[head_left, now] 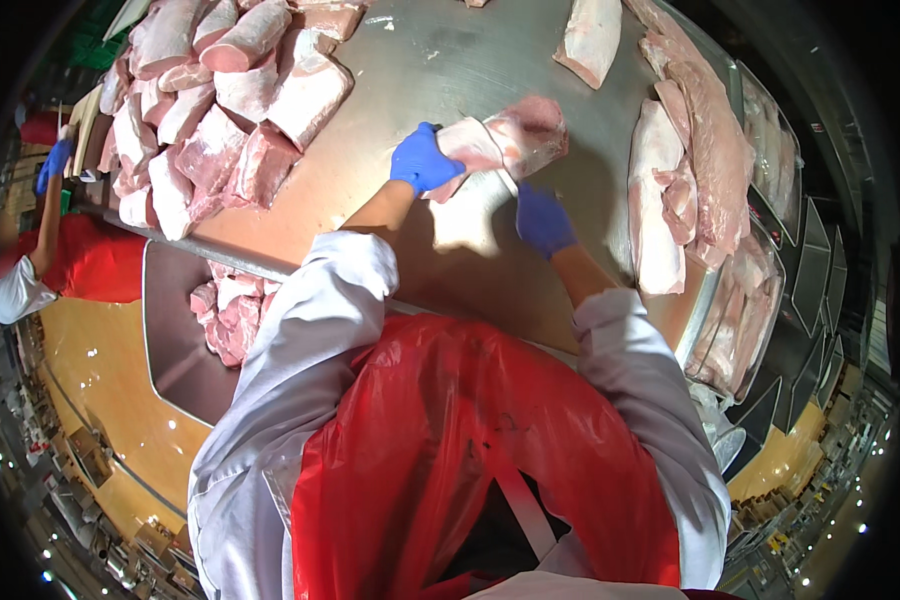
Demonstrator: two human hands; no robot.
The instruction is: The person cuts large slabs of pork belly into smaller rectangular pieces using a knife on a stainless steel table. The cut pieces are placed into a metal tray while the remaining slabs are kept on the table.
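one slab of meat (530,135) lies at twelve o'clock on a steel table (410,70); the left hand (425,158) grips its nine-o'clock end; the right hand (544,220), near five o'clock, is blurred, its fingers impossible to tell.

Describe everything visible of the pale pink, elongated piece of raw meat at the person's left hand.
The pale pink, elongated piece of raw meat looks moist, lighter toward its left and redder at its right end. It lies slantwise over the grey metal table, right end farther from the person. A line crosses its middle; whether cut or blade is unclear. The blue-gloved left hand touches its left part.
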